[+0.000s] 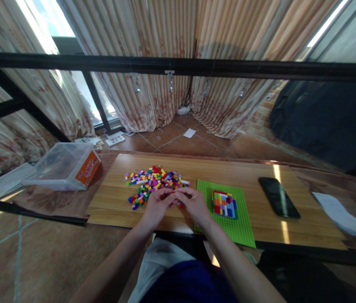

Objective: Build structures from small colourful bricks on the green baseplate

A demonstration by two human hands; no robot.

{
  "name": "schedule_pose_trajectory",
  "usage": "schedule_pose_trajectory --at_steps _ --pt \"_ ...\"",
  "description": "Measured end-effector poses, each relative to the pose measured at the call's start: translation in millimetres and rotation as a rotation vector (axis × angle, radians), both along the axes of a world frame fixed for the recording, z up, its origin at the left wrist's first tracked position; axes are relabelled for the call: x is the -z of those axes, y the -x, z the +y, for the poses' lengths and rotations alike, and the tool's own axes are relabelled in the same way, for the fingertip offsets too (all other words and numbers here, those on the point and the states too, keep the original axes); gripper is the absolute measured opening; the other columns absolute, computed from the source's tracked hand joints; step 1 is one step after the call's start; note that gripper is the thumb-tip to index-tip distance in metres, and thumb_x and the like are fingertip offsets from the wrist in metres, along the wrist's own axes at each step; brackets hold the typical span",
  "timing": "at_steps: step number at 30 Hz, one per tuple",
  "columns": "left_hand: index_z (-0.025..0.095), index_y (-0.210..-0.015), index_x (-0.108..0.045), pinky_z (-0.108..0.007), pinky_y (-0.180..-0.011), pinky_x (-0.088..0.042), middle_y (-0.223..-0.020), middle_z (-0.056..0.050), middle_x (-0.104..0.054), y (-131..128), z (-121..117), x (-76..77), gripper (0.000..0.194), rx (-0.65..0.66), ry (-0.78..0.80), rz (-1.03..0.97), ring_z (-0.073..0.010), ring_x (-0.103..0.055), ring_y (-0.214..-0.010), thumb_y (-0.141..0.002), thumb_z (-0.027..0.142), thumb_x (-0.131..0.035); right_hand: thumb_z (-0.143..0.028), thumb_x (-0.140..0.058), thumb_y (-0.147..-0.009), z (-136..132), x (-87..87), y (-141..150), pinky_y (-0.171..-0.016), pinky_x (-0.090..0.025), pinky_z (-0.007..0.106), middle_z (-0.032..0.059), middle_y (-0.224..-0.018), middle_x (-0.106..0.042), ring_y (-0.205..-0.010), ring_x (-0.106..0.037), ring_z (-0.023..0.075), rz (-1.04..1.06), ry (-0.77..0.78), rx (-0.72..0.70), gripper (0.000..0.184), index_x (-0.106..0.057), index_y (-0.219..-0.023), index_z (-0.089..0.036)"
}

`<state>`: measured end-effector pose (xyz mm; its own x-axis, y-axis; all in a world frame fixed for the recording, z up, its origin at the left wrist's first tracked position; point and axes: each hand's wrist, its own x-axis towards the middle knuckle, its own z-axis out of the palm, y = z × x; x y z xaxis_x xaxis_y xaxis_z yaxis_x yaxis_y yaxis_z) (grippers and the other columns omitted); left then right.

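My left hand (157, 204) and my right hand (192, 203) meet fingertip to fingertip over the wooden board (259, 227), both curled in a pinch on something too small to make out. Just beyond them lies a pile of small coloured bricks (152, 180). To the right of my right hand lies a green baseplate (239, 223) with a block of built coloured bricks (224, 204) on it.
A black phone (278, 197) lies right of the baseplate, and a white paper (341, 214) further right. A clear plastic box with an orange label (67, 166) sits at the left. A black metal frame bar (178, 66) crosses above; curtains hang behind.
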<state>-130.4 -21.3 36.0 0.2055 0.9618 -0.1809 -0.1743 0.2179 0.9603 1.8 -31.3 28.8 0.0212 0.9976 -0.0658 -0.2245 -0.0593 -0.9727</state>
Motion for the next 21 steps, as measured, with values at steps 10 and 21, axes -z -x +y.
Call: schedule_pose_trajectory --at_steps 10,21 --pt "0.013 -0.079 -0.072 -0.022 -0.061 -0.050 -0.068 -0.002 -0.070 6 -2 11.6 0.030 -0.041 0.210 -0.240 -0.0111 -0.063 -0.061 -0.057 0.028 -0.085 -0.042 -0.077 -0.065 -2 9.6 1 -0.056 -0.049 0.027 0.0020 -0.064 -0.069 -0.057 -0.061 0.0132 0.108 0.089 0.014 0.028 -0.074 -0.078 -0.017" --pt "0.013 -0.090 -0.071 -0.020 -0.074 -0.055 -0.083 -0.003 -0.071 20 -1 22.3 0.027 -0.139 0.263 -0.318 -0.0091 -0.067 -0.073 -0.066 0.018 -0.081 -0.021 -0.058 -0.083 28 24.2 -5 -0.080 -0.048 0.031 0.0047 -0.087 -0.071 -0.083 -0.064 0.0181 -0.867 -0.288 0.027 0.016 -0.075 -0.083 -0.023"
